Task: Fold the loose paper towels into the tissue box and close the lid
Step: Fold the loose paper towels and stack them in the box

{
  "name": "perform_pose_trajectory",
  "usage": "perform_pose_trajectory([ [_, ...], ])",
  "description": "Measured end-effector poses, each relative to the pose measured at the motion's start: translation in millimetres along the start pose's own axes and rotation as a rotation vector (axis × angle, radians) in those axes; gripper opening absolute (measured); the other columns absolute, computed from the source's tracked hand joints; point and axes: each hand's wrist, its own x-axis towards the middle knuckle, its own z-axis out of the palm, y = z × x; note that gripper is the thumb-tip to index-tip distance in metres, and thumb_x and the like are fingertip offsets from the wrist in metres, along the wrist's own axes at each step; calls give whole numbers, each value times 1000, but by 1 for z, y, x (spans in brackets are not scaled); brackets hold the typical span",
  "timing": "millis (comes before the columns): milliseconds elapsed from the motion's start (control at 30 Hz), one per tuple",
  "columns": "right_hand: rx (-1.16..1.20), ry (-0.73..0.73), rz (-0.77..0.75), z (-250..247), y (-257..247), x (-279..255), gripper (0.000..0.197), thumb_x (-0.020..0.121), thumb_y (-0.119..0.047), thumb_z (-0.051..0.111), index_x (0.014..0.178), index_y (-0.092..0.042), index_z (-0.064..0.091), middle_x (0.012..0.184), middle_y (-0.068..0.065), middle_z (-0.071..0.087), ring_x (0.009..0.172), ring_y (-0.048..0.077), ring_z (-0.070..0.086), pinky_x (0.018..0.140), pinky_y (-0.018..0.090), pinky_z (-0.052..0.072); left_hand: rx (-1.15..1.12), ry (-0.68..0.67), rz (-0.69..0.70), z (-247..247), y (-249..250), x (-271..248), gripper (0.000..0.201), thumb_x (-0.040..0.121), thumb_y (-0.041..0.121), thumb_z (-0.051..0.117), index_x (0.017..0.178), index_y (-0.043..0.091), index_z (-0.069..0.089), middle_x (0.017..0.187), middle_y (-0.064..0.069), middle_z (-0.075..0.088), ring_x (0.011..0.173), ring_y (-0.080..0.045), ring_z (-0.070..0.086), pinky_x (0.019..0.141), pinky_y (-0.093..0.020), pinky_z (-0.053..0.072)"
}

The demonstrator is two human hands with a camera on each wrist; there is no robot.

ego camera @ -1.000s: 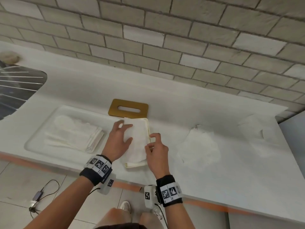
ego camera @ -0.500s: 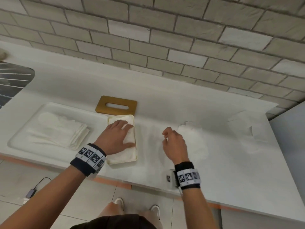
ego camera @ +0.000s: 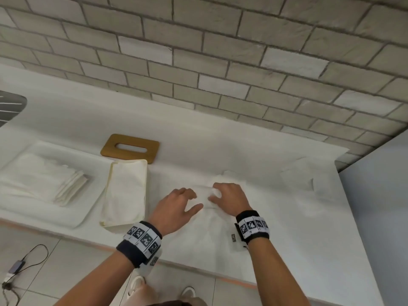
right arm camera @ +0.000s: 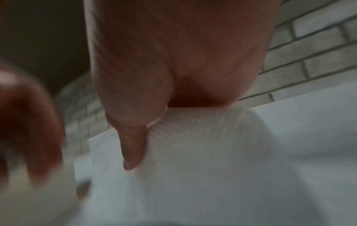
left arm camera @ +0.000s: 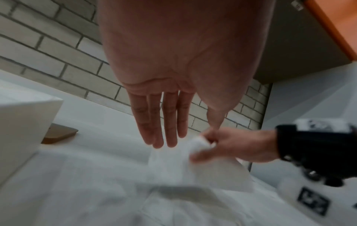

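R hand pinches a raised fold of the loose paper towel betw thumb and curled fingers; the left wrist view shows the white wad caught in that pinch, though blurred. In the right wrist view only the thumb lies against the textured sheet, the other fingers hidden behind the palm, frame soft w/ motion blur. L hand hangs just left of the pinch, fingers straight and relaxed, gripping nothing; whether the tips actually touch the towel can't be told, since white on white hides the contact. The towel's edges are hard to trace against the white countertop; it spreads from under both hands toward the near counter edge. Further left of the L hand sits the cream tissue box, lid off, folded towels filling it level w/ the rim. Beyond the box, away from the hands, the wooden lid w/ its slot lies flat on the counter, one edge tucked behind the box corner. Far left, a stack of folded towels rests on a shallow white tray, partly cut by the frame edge. Well right of the R hand another loose sheet lies nr the wall, faint. A dark sink is cropped at far left.
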Motion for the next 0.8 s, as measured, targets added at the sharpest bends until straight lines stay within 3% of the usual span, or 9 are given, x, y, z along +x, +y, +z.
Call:
perform_pose_trajectory([
  [67, 363, 105, 53, -15, -10, -16, 31, 97, -62, 65, 100, -31, 65, 97, -15, 70, 93, 13, 65, 85, 38, 53, -28, -16, -124, 2, 4, 7, 71, 91, 88, 38, 117, 27, 65, 111, 10, 72, 104, -16, 68, 89, -40, 57],
  [133, 734, 218, 57, -34, -24, -32, 28, 100, -54, 69, 108, -28, 70, 103, -17, 74, 97, 5, 69, 90, 34, 57, -165, 1, -208, -2, 13, 14, 79, 87, 96, 29, 104, 29, 67, 97, 10, 74, 92, -15, 70, 88, -43, 58],
  [267, 1166, 157, 21, -53, -46, -54, 30, 106, -28, 69, 135, -21, 69, 126, -8, 78, 115, 14, 75, 97, 34, 61, -733, 93, -233, -19, 36, 24, 51, 100, 70, 54, 109, 26, 77, 100, 9, 81, 91, -9, 77, 88, -43, 63],
  [367, 1118, 72, 108, -42, -30, -49, 33, 102, -27, 75, 133, -26, 62, 113, -3, 81, 105, 17, 78, 93, 35, 63, -624, 278, -135, -25, 34, 29, 25, 103, 46, 66, 112, 25, 78, 99, 12, 81, 88, -6, 76, 81, -47, 63],
  [433, 999, 188, 288, -33, -4, -40, 26, 99, -32, 77, 120, -27, 63, 107, 0, 81, 98, 19, 79, 90, 38, 61, -577, 354, -142, -31, 27, 30, 21, 103, 42, 67, 112, 27, 78, 98, 16, 80, 90, -1, 74, 83, -41, 63],
  [500, 730, 321, 563, -24, 29, -29, 32, 101, -44, 72, 120, -20, 62, 117, 6, 77, 111, 26, 74, 93, 38, 54, -571, 405, -151, -43, 19, 26, 20, 103, 40, 68, 114, 26, 77, 99, 18, 79, 92, 2, 73, 85, -34, 61],
  [567, 522, 266, 762, -9, 52, -16, 63, 100, -60, 63, 137, -10, 54, 136, 13, 62, 128, 36, 61, 99, 43, 48, -548, 445, -159, -56, 12, 17, 20, 102, 39, 69, 116, 25, 75, 102, 18, 78, 95, 1, 72, 84, -31, 59],
  [667, 278, 107, 791, 19, 59, 5, 98, 93, -72, 64, 155, -3, 33, 153, 19, 46, 141, 41, 47, 108, 53, 46, -536, 461, -209, -67, -2, 7, 21, 101, 40, 70, 116, 26, 75, 100, 15, 77, 92, -5, 72, 81, -37, 61],
  [800, 370, 195, 741, 36, 62, 29, 75, 92, -50, 78, 146, -11, 45, 141, 14, 62, 131, 39, 57, 98, 47, 50, -550, 440, -252, -73, -15, 0, 28, 100, 44, 70, 124, 28, 72, 106, 14, 78, 94, -8, 73, 82, -45, 63],
])
